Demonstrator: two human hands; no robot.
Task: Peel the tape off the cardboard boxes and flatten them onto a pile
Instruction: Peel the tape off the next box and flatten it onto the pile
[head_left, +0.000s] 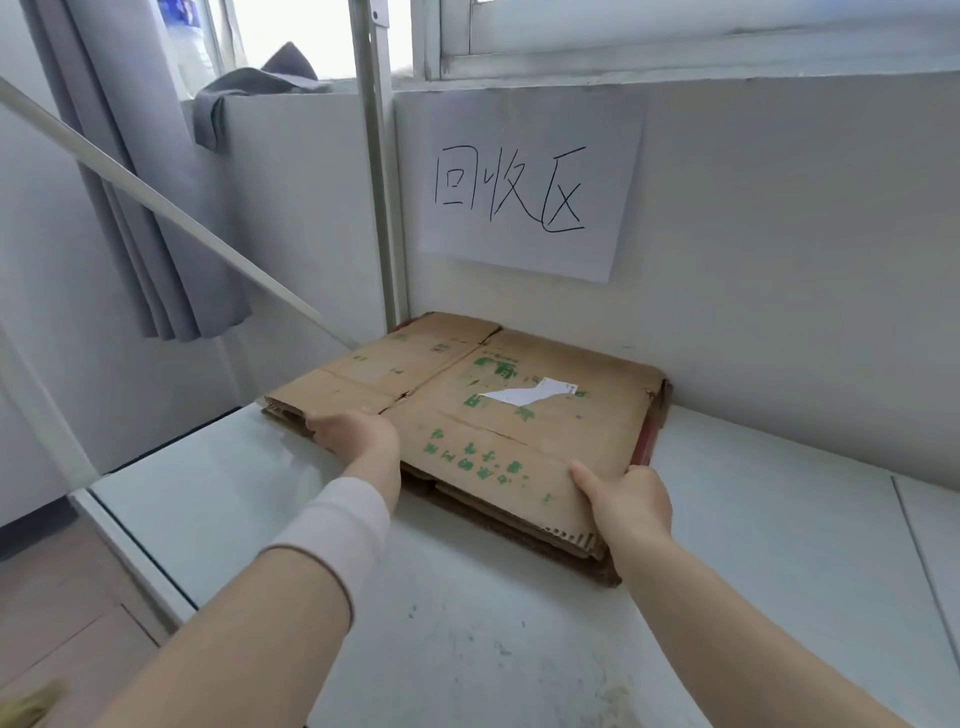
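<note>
"Cardboard box (457, 364), flattened: where is it found?"

"It is laid as the top sheet of a pile (519, 535) of other flattened cardboard. The pile is set on the white table (467, 649), close to the corner of the wall. Green print is spread over the sheet's face, and a torn white label (524, 394) is stuck near its middle. The box is pressed flat, so nothing can be seen held inside it."

"What is seen around it, from the left across?"

"A grey curtain (171, 291) is hung at the far left, crossed by a slanted white pole (208, 236). A grey cloth (234, 98) is draped over the top of the partition. Further right, a paper sign (530, 192) with handwritten characters is fixed to the wall above the pile."

"And how is the sheet gripped?"

"Its near left edge is taken by the left hand (353, 431), with the fingers curled over that edge. The thumb is hidden, so how far it reaches under cannot be told. A pale sleeve (337, 525) is worn on that forearm. The near right corner is pinched by the right hand (623, 499): the thumb is pressed flat on the top face and the fingers are curled round the side edge. Just beyond that hand, the red edge (649, 447) of a lower sheet is exposed."
</note>
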